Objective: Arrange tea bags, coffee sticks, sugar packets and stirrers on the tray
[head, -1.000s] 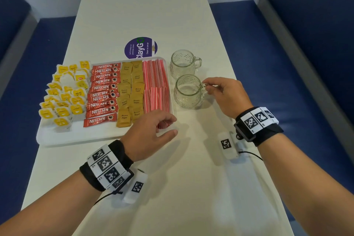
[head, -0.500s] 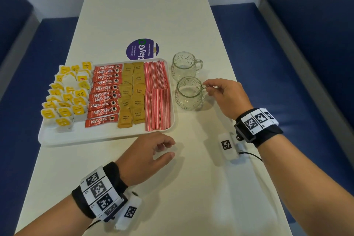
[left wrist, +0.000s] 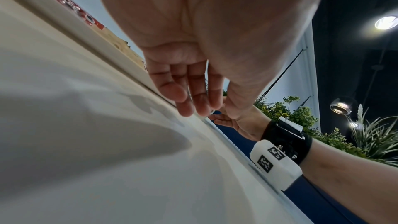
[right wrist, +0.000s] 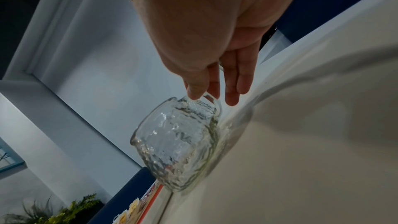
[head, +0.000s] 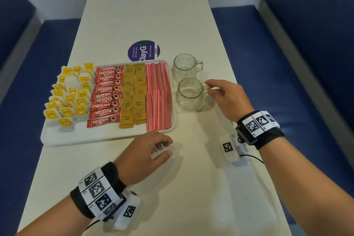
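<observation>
A white tray (head: 86, 138) on the table holds four columns: yellow tea bags (head: 67, 97), red coffee sticks (head: 106, 95), brown sugar packets (head: 134, 96) and red-striped stirrers (head: 158, 96). My left hand (head: 151, 149) hovers just in front of the tray's near right corner. Its fingers (left wrist: 189, 98) hang loosely curled and hold nothing. My right hand (head: 224, 96) reaches to the nearer glass mug (head: 188, 94), which stands right of the tray. Thumb and forefinger pinch its handle (right wrist: 204, 94). The mug (right wrist: 178, 146) stands upright on the table.
A second glass mug (head: 184, 68) stands just behind the first. A purple round sticker (head: 143, 50) lies beyond the tray. Blue bench seats (head: 268, 53) run along both long sides of the narrow table (head: 191, 188).
My left hand has drawn back from the stirrers at the tray's near right corner to the table in front of the tray. My right hand has stayed at the mug's handle.
</observation>
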Motion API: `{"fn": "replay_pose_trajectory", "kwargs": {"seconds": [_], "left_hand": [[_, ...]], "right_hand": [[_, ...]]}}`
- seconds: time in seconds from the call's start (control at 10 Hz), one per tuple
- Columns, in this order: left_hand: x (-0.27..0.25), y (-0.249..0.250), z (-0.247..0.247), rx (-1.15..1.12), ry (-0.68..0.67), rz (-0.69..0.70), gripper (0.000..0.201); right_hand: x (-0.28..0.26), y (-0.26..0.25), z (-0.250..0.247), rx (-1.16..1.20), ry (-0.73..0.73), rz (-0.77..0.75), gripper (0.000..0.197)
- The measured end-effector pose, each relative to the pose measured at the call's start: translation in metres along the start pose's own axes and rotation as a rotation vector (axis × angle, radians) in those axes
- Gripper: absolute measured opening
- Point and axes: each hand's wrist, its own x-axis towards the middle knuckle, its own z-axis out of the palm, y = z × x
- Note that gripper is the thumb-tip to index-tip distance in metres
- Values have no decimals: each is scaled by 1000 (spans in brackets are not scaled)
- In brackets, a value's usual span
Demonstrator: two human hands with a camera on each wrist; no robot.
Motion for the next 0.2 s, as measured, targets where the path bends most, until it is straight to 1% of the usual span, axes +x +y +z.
{"fn": "replay_pose_trajectory", "kwargs": {"seconds": [0.1, 0.2], "left_hand": [[-2, 2, -4, -8, 14, -13, 20], [-2, 5, -8, -20, 39, -26, 20]], "right_hand": [[-3, -2, -4, -4, -3, 0, 28], [-5, -6, -7, -4, 48, 5, 30]]}}
